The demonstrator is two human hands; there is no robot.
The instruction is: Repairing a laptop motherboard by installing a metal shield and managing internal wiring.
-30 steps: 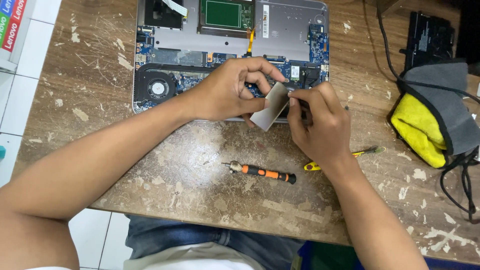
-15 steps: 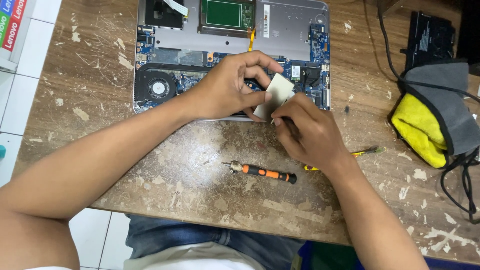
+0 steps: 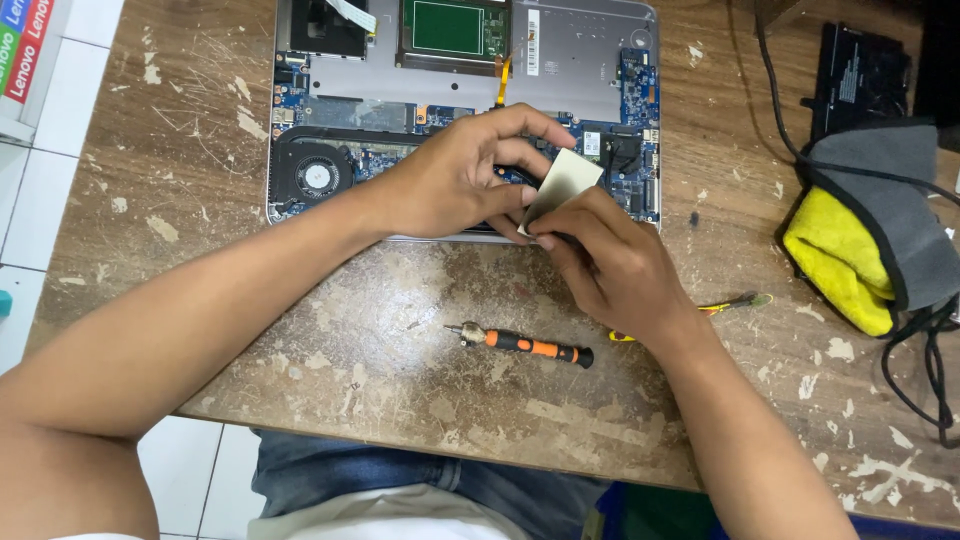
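Pinching a pale flat pad (image 3: 563, 183) together, both the left hand (image 3: 462, 178) and right hand (image 3: 612, 268) have lowered it closer onto the opened laptop (image 3: 580, 60), fingers clamped on it

- The small pale grey card-like piece (image 3: 562, 182) I pinch between my fingertips is flat, rectangular and tilted, one corner raised over the board.
- The opened laptop (image 3: 590, 60) lies bottom-up on the worn wooden table, its blue circuit board, fan and green module exposed.
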